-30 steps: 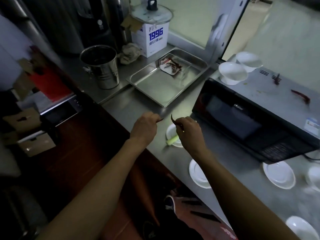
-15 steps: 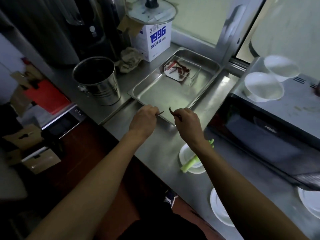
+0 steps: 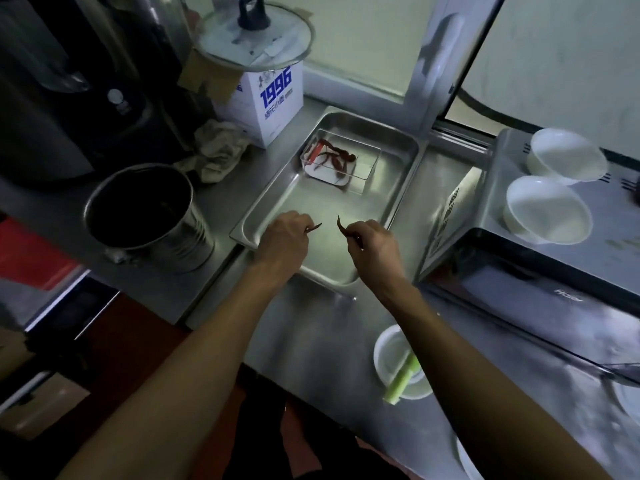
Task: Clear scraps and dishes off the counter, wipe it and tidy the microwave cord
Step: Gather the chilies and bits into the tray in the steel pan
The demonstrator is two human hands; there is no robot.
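Observation:
My left hand point(image 3: 282, 239) pinches a dried red chili point(image 3: 314, 227) over the near end of a steel tray point(image 3: 398, 188). My right hand point(image 3: 375, 249) pinches another dried chili point(image 3: 342, 226) beside it, also above the tray. At the tray's far end a clear square container point(image 3: 367, 168) holds several more red chilies point(image 3: 334, 157). A small white dish point(image 3: 393, 358) with a green stalk point(image 3: 401, 379) across it lies on the steel counter point(image 3: 322, 341) under my right forearm. The microwave point(image 3: 540, 268) stands on the right, with two white bowls point(image 3: 547, 209) on top.
A steel bucket point(image 3: 149, 216) stands left of the tray, a crumpled rag point(image 3: 218, 150) behind it. A white box marked 1996 point(image 3: 270, 102) carries a glass lid point(image 3: 252, 36). Another white plate point(image 3: 467, 459) shows at the bottom right. Dark appliances fill the far left.
Both hands moved forward from the counter's dishes to above the tray, each still holding its chili. The view swung left, so the microwave sits further right.

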